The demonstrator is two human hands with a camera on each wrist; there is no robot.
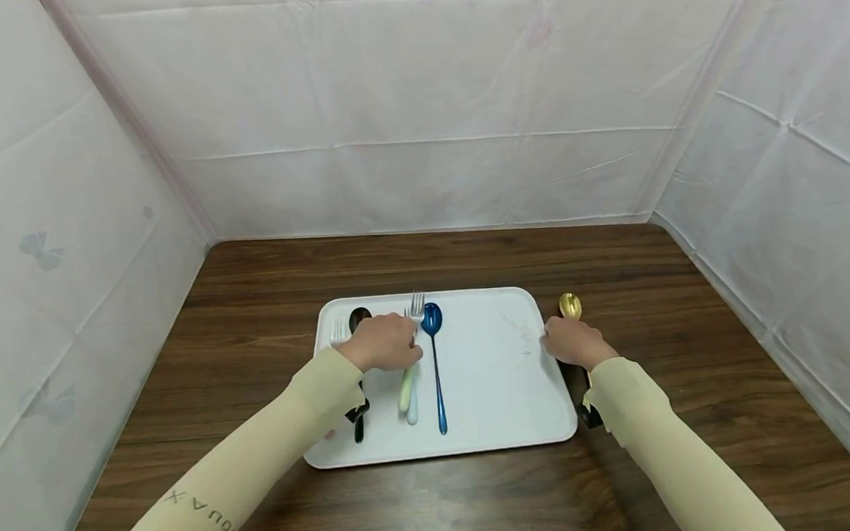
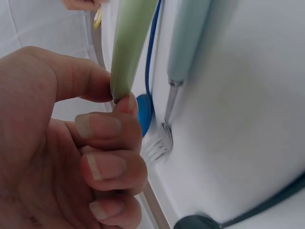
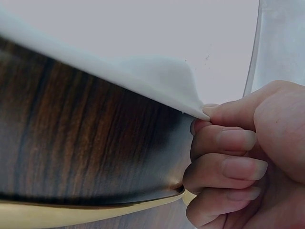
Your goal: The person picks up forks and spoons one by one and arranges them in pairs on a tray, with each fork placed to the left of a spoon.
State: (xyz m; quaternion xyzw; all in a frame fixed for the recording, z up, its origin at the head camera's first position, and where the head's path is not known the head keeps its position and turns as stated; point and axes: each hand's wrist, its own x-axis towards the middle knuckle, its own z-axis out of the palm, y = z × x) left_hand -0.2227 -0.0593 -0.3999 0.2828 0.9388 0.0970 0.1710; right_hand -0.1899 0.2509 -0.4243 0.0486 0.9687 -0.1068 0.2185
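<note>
My left hand [image 1: 384, 342] pinches a fork with a light green handle [image 2: 127, 47] between thumb and index finger, just where the handle meets the metal. In the head view its tines [image 1: 417, 305] show beyond the fingers. Beside it on the white tray [image 1: 503, 375] lies a fork with a pale blue handle [image 2: 188, 43]. A blue spoon [image 1: 432, 318] rests to the right of both. My right hand [image 1: 574, 342] pinches the tray's right rim [image 3: 167, 102] between thumb and index finger, its other fingers curled below.
Left on the tray are a black spoon [image 1: 359, 315] and another fork [image 1: 338, 332], partly covered by my left arm. A gold spoon [image 1: 570, 305] lies on the wooden table [image 1: 427, 504] beyond the tray's right side. White sheeting [image 1: 428, 101] hangs at the back and sides.
</note>
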